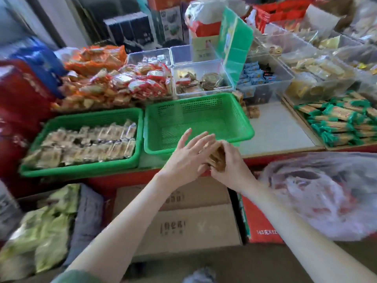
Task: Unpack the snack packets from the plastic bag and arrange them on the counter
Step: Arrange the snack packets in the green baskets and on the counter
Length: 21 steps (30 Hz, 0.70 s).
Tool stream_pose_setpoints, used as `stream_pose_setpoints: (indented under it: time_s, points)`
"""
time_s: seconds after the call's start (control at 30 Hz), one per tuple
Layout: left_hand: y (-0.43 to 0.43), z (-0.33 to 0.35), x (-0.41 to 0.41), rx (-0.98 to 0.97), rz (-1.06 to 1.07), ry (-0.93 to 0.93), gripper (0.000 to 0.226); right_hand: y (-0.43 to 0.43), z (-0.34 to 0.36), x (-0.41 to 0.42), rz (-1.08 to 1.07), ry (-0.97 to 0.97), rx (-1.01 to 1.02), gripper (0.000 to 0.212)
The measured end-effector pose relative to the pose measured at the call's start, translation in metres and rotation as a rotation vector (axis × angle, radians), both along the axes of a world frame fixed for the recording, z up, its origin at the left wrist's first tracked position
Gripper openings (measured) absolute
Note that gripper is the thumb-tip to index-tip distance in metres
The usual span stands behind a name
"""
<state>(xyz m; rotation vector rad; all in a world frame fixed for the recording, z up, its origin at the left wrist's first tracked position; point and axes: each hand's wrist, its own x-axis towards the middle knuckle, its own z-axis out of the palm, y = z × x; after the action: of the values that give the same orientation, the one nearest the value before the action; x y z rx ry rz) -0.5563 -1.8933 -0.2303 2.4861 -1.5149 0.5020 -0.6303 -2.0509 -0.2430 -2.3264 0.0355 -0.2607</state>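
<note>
left hand [188,159] flat-fingered against, right hand [231,167] curled around snack packets [217,157] — "143克x12" on red carton [260,219]

the pale counter [275,127] carries a green basket [204,105] just beyond the left hand's fingers [204,139], a second green basket [81,170] of wrapped packets to their left, clear bins [204,67] farther beyond, and green-ended packets [336,121] well to their right.

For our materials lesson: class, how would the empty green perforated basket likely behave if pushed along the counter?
Probably light: the green basket is empty, thin and perforated. It would likely slide rather than tip, being low and wide. Its walls may flex somewhat, as thin plastic mesh often does.
</note>
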Motion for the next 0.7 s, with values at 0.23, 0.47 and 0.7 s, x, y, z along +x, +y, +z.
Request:
stream_pose_setpoints:
  time_s: [0.23, 0.47, 0.7]
  points:
    - [0.153, 0.004, 0.035, -0.025, 0.251, 0.166, 0.055, 0.103, -0.005, 0.059, 0.191, 0.032, -0.071, 0.064]
    - [0.297, -0.04, 0.14, -0.042, 0.769, 0.263, 0.05, 0.206, -0.029, 0.192, 0.25, 0.058, -0.111, 0.072]
    - [0.331, -0.089, 0.26, 0.17, 0.813, 0.357, 0.063, 0.275, -0.069, 0.346, 0.197, -0.011, -0.187, 0.069]
